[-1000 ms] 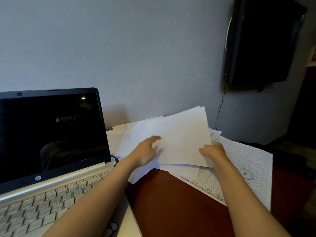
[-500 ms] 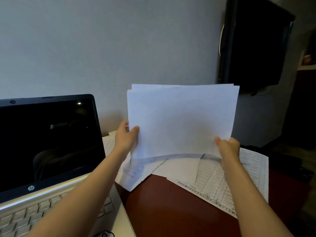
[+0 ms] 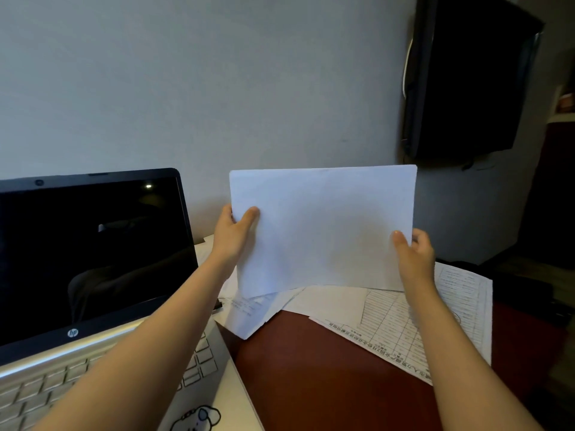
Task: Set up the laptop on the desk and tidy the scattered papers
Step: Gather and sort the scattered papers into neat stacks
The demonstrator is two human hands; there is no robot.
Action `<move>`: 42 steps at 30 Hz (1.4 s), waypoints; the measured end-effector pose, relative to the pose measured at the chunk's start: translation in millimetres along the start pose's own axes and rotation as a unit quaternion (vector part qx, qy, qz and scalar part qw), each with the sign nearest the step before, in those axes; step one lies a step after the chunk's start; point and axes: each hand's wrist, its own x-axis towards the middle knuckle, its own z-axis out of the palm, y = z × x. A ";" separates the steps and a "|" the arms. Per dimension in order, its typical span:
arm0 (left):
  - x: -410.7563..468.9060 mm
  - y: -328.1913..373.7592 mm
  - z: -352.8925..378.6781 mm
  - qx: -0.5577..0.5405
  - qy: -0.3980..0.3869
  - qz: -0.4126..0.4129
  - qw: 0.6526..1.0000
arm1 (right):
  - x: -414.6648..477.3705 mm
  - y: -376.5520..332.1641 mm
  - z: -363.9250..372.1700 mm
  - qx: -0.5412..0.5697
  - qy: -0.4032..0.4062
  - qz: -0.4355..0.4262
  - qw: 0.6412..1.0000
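Squared up since before — paper stack (image 3: 323, 228), upright right of laptop (image 3: 93, 259) — left hand (image 3: 231, 234), right hand (image 3: 413, 256) pinching its sides.

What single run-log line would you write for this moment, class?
left-hand grip: on upright paper stack | right-hand grip: on it too | laptop: open, screen dark | loose sheets: on desk

"hp" logo on laptop (image 3: 73, 333) bezel
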 end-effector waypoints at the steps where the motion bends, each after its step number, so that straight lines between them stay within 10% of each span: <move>1: -1.1 -1.4 0.1 0.005 0.000 -0.004 1.000 | -0.3 2.2 0.2 -0.015 -0.010 0.005 1.000; 22: -49.2 6.9 -19.0 0.107 -0.033 -0.041 0.993 | -37.4 -14.8 -17.0 -0.012 0.024 0.113 0.993; 42: -146.6 55.2 -59.6 -0.078 -0.052 -0.158 0.983 | -156.0 -81.0 3.8 0.123 -0.039 0.205 0.970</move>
